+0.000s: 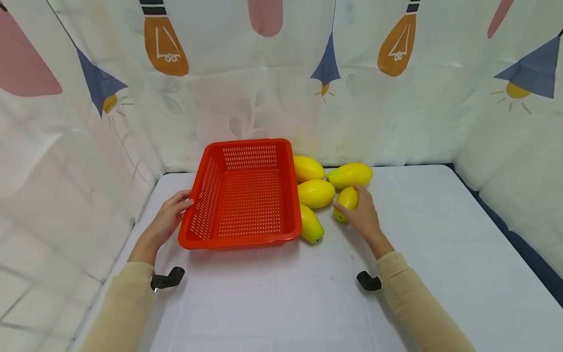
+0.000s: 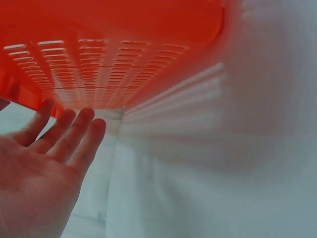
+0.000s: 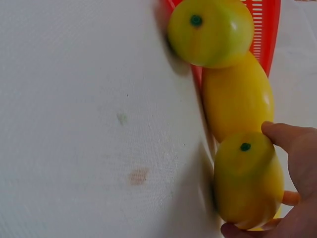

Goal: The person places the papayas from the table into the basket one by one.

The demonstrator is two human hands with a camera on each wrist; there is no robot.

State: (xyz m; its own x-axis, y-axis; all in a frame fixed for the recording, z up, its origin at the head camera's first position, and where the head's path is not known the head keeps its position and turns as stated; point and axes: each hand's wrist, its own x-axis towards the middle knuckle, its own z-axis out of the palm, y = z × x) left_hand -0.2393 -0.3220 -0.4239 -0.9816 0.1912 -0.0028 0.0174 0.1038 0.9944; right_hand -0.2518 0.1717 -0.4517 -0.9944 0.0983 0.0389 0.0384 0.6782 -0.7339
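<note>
A red plastic basket (image 1: 249, 242) with slotted sides stands on the left half of the table. My left hand (image 1: 169, 215) is at its left rim, fingers extended; in the left wrist view those fingers (image 2: 74, 136) lie against the outside of the basket (image 2: 114, 29). My right hand (image 1: 363, 215) holds a yellow mango (image 1: 347, 201), thumb on one side and fingers on the other. Seen from the right wrist, that mango (image 3: 247, 183) has a green stem spot towards the camera, and the right hand (image 3: 297, 183) curls round its far side.
Several other yellow mangoes lie between basket and right hand: one at the back (image 1: 309, 168), one in the middle (image 1: 316, 193), a greenish-tipped one in front (image 1: 311, 225), and one behind the held mango (image 1: 350, 175). A white patterned curtain (image 1: 264, 107) hangs behind the white table (image 1: 281, 303).
</note>
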